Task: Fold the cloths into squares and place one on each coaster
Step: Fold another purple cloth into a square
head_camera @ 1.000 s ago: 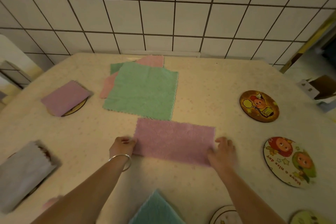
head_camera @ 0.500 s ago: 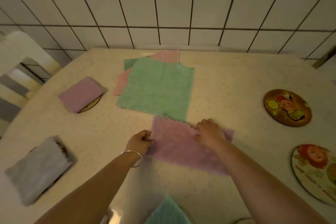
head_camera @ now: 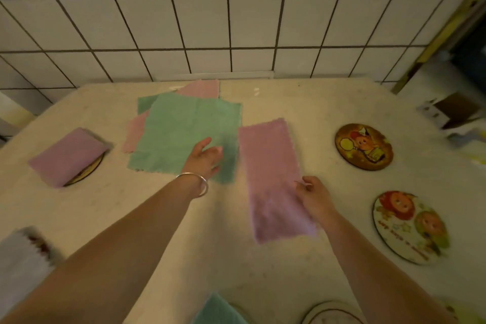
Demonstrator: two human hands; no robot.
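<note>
R hand [head_camera: 314, 198] fingers pinch pink cloth [head_camera: 273, 176] R edge | L hand [head_camera: 203, 156] just beside

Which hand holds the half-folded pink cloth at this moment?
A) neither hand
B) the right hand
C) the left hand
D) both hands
B: the right hand grips the edge of the half-folded pink cloth, while the left hand hovers open above the green cloth.
</note>
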